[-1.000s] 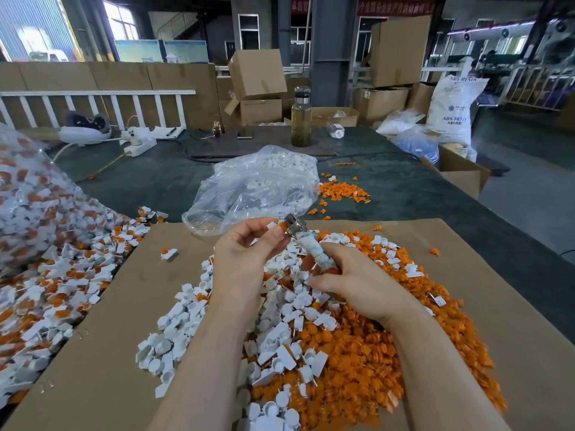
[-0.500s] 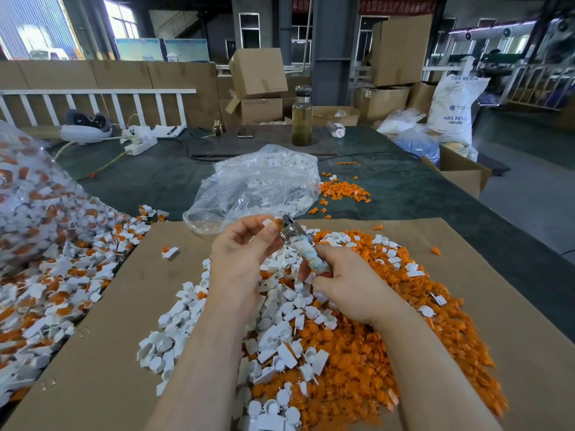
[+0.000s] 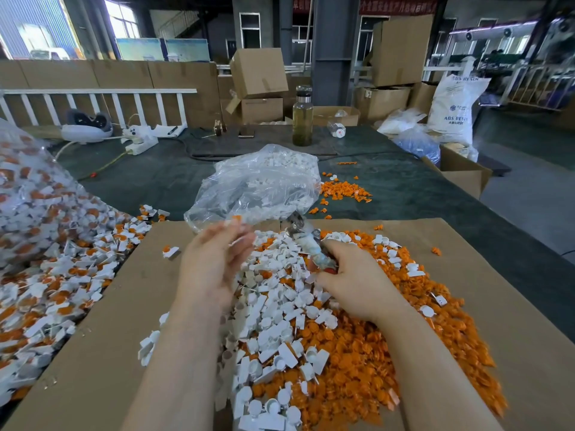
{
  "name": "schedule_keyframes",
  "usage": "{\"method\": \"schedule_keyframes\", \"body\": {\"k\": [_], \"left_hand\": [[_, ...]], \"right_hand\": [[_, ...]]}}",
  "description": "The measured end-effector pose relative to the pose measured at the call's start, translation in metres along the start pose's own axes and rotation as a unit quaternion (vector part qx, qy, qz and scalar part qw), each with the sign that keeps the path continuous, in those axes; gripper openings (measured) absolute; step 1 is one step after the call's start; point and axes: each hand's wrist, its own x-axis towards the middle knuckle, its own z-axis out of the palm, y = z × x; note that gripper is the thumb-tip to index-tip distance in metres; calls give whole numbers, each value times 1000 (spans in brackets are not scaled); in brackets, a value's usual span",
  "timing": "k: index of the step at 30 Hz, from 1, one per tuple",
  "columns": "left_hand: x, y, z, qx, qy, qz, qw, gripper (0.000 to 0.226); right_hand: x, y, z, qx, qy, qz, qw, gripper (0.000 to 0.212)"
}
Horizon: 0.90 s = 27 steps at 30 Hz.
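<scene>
My right hand [image 3: 351,281] grips a short tool [image 3: 306,244] with a metal tip and a wrapped handle, tip pointing up and away. My left hand [image 3: 214,262] is blurred, just left of the tool and apart from its tip. An orange speck shows at its fingertips, but the blur hides whether it holds anything. Both hands hover over a heap of white plastic parts [image 3: 280,309] and orange caps [image 3: 361,353] on a cardboard sheet [image 3: 93,343].
A clear bag of white parts [image 3: 258,185] lies just beyond the hands. Joined white-and-orange pieces [image 3: 46,290] spread at the left below a large filled bag [image 3: 25,194]. Farther off are loose orange caps [image 3: 342,191], a bottle [image 3: 302,119], a power strip [image 3: 140,144] and cardboard boxes [image 3: 258,73].
My left hand has left the tool's tip and swung left and down, now blurred. My right hand and the tool have hardly moved.
</scene>
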Motion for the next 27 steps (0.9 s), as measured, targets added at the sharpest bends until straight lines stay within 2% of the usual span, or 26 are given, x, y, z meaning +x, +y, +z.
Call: {"method": "schedule_keyframes", "body": {"k": [3,5,8,12,17,20,21,22,24,25,27], "left_hand": [[11,12,-26,-84,145,-25,985,11],[16,19,-41,-151,187,-30,970,3],[22,23,-58,-236,209,-49,948,15],[24,27,-68,-337,223,-46,913,24],[24,26,-71,-415,221,-9,882,38],[24,27,-72,-436,211,3,875,42],[23,27,-71,-417,208,2,885,41],[21,27,-68,-364,204,-1,909,37],[18,24,-61,-152,196,-15,969,16],[16,21,-56,-33,187,-13,982,10],[14,16,-46,167,179,8,970,5]], "right_hand": [[1,7,-3,-46,43,13,998,6],[3,11,-4,-61,65,22,996,5],[4,16,-6,-84,73,38,993,3],[5,26,-9,-145,53,87,984,10],[5,31,-11,-162,35,127,978,8],[4,29,-13,-187,8,140,972,6],[3,28,-14,-194,-2,145,970,6],[3,27,-14,-201,-9,150,968,8],[1,24,-15,-210,-13,161,964,4],[0,23,-15,-214,-11,168,962,8],[-1,19,-14,-224,-9,183,957,19]]}}
